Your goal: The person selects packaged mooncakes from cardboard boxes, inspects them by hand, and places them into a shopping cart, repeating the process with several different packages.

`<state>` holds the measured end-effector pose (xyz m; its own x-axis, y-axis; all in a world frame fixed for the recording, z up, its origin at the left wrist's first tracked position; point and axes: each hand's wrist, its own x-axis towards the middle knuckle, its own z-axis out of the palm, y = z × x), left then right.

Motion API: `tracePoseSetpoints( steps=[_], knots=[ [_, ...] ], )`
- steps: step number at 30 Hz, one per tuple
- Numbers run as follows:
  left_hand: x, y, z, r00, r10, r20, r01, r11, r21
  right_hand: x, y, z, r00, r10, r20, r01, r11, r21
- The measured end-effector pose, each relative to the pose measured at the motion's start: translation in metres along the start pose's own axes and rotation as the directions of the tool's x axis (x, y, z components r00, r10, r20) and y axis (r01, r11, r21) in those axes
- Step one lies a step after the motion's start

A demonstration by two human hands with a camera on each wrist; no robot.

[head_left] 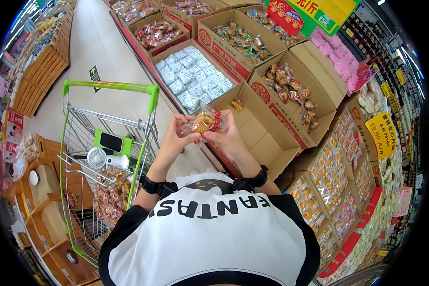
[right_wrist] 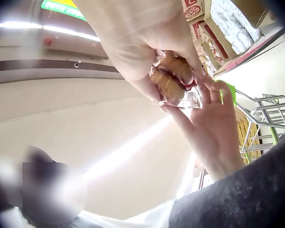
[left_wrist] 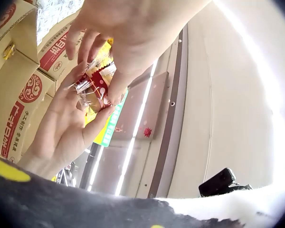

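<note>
A round golden-brown pastry in clear wrapping with red parts (head_left: 203,124) is held in front of the chest. My left hand (head_left: 177,131) pinches its left side, and my right hand (head_left: 229,135) pinches the right side, both thumbs toward the body. In the left wrist view the wrapped pastry (left_wrist: 99,88) shows its red dotted strip between the left hand (left_wrist: 128,33) and the right hand (left_wrist: 61,123). From the right wrist the pastry (right_wrist: 173,78) appears between the right hand (right_wrist: 137,38) and the left hand (right_wrist: 211,123).
Beyond the hands stands a cardboard box (head_left: 267,138) with one small packet (head_left: 237,104) inside. White packets (head_left: 190,76) fill a neighbouring box. At the left is a shopping cart (head_left: 112,86) carrying a phone (head_left: 111,142), a small fan (head_left: 97,158) and red packets (head_left: 112,200).
</note>
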<state>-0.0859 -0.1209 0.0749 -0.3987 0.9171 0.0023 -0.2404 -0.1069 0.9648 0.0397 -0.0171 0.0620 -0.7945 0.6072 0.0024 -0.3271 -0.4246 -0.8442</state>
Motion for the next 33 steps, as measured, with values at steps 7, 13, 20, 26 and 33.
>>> tracePoseSetpoints(
  steps=[7, 13, 20, 26, 33],
  knots=[
    [-0.005, -0.005, -0.009, 0.996, -0.080, 0.050, 0.080, 0.997, -0.014, 0.001, -0.012, 0.012, 0.993, -0.079, 0.088, 0.089, 0.989, -0.117],
    [-0.022, 0.004, -0.026, 0.999, 0.024, -0.049, -0.029, 0.994, -0.106, 0.012, -0.008, 0.023, 0.935, -0.232, 0.269, 0.338, 0.814, -0.472],
    [-0.058, 0.001, -0.075, 0.955, 0.146, -0.258, -0.181, 0.976, -0.120, 0.018, 0.024, 0.057, 0.930, -0.087, 0.357, 0.248, 0.866, -0.435],
    [-0.113, -0.003, -0.101, 0.858, 0.093, -0.505, -0.148, 0.987, -0.070, 0.024, 0.054, 0.091, 0.854, 0.137, 0.502, 0.161, 0.848, -0.505],
    [-0.178, 0.013, -0.103, 0.732, 0.091, -0.675, -0.096, 0.995, 0.030, 0.025, 0.086, 0.135, 0.711, 0.285, 0.643, 0.150, 0.832, -0.534]
  ],
)
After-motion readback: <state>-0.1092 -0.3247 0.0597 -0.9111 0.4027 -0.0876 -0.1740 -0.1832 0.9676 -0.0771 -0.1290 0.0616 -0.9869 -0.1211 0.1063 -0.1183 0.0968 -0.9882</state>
